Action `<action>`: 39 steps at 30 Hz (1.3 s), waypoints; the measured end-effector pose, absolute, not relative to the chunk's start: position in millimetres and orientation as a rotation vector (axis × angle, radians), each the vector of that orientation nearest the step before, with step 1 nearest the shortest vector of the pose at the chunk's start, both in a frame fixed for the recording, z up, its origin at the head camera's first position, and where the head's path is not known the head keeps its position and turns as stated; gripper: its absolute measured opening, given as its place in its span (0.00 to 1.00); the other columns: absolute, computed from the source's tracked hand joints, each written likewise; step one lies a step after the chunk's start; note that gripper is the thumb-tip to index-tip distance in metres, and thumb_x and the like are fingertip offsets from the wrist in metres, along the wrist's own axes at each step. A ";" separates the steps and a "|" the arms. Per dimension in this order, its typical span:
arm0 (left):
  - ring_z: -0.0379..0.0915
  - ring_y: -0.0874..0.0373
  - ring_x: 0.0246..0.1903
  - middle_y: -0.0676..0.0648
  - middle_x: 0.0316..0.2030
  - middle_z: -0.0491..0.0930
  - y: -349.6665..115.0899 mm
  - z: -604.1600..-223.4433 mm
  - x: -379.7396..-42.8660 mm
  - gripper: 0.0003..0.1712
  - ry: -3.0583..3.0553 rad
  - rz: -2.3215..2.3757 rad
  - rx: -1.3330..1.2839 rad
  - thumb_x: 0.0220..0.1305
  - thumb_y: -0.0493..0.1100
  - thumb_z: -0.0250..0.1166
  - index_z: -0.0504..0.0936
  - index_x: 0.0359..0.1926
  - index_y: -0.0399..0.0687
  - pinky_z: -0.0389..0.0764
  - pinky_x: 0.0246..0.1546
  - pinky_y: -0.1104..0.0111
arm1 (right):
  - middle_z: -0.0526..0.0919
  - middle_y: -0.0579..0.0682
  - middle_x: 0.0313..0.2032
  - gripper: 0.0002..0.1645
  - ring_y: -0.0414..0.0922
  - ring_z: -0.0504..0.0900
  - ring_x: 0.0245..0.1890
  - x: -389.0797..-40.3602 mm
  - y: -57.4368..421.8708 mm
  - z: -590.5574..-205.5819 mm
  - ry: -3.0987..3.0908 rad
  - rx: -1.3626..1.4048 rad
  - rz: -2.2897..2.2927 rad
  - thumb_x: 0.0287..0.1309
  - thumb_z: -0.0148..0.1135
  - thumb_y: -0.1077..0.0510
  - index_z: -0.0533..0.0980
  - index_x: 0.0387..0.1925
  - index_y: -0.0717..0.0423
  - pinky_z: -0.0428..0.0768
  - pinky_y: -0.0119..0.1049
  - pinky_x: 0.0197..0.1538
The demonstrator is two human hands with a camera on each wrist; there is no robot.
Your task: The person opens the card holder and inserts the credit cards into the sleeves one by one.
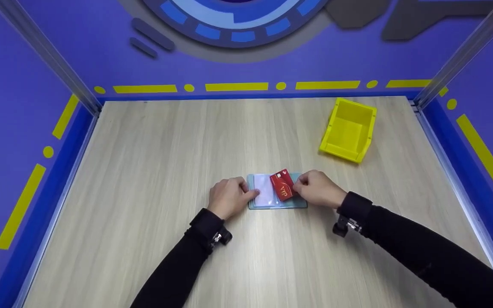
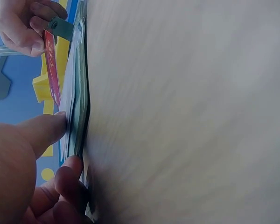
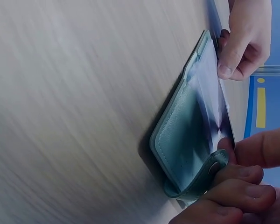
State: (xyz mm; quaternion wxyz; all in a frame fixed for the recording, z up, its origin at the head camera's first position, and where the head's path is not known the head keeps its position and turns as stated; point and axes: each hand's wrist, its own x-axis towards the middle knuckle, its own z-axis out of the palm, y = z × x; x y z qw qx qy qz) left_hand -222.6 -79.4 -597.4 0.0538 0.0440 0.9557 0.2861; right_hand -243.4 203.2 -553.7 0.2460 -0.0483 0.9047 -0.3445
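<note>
A teal card holder [image 1: 301, 203] lies open flat on the table, its clear plastic sleeves [image 1: 263, 188] turned to the left side. At its left edge my left hand [image 1: 228, 196] grips it, thumb on the sleeves and fingers along the cover's edge. A red VIP card [image 1: 283, 185] is tilted above the holder's middle, pinched at its right edge by my right hand [image 1: 319, 188]. Its lower end is close to the sleeves; whether it is inside one I cannot tell. The holder's snap strap [image 3: 207, 175] curls up beside the right fingers.
A yellow bin [image 1: 348, 130] stands at the back right of the wooden table [image 1: 165, 149]. Blue printed panels [image 1: 79, 51] with metal corner posts close off the back and both sides.
</note>
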 end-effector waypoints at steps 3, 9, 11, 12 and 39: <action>0.71 0.59 0.28 0.57 0.23 0.75 -79.5 -596.7 -222.5 0.23 2.906 0.868 0.137 0.66 0.67 0.77 0.84 0.30 0.57 0.66 0.33 0.65 | 0.73 0.44 0.28 0.17 0.45 0.72 0.31 -244.4 201.7 -554.3 2.463 -0.140 -0.922 0.73 0.58 0.53 0.79 0.26 0.52 0.67 0.37 0.36; 0.71 0.59 0.28 0.57 0.23 0.75 -79.5 -595.7 -221.5 0.23 2.907 0.868 0.135 0.67 0.66 0.76 0.84 0.30 0.56 0.65 0.33 0.65 | 0.73 0.44 0.26 0.19 0.45 0.73 0.30 -244.9 198.2 -555.1 2.459 -0.156 -0.897 0.73 0.59 0.53 0.77 0.23 0.51 0.67 0.37 0.36; 0.71 0.59 0.28 0.57 0.23 0.75 -79.5 -595.4 -221.4 0.22 2.903 0.870 0.129 0.67 0.66 0.76 0.84 0.30 0.56 0.65 0.34 0.65 | 0.73 0.43 0.25 0.20 0.45 0.73 0.30 -244.7 196.5 -555.2 2.463 -0.157 -0.893 0.73 0.59 0.53 0.75 0.21 0.49 0.67 0.37 0.36; 0.71 0.59 0.28 0.57 0.23 0.75 -79.5 -595.2 -221.3 0.22 2.902 0.871 0.129 0.67 0.66 0.76 0.84 0.30 0.56 0.65 0.34 0.65 | 0.73 0.43 0.25 0.20 0.45 0.73 0.29 -244.6 195.5 -555.3 2.465 -0.156 -0.891 0.73 0.59 0.53 0.75 0.21 0.48 0.67 0.37 0.36; 0.73 0.59 0.28 0.58 0.23 0.77 -79.5 -596.0 -222.8 0.20 2.878 0.884 0.118 0.68 0.64 0.75 0.84 0.30 0.57 0.67 0.34 0.65 | 0.67 0.41 0.20 0.20 0.42 0.71 0.26 -238.5 171.1 -563.0 2.552 -0.299 -0.844 0.74 0.62 0.56 0.75 0.21 0.49 0.67 0.36 0.34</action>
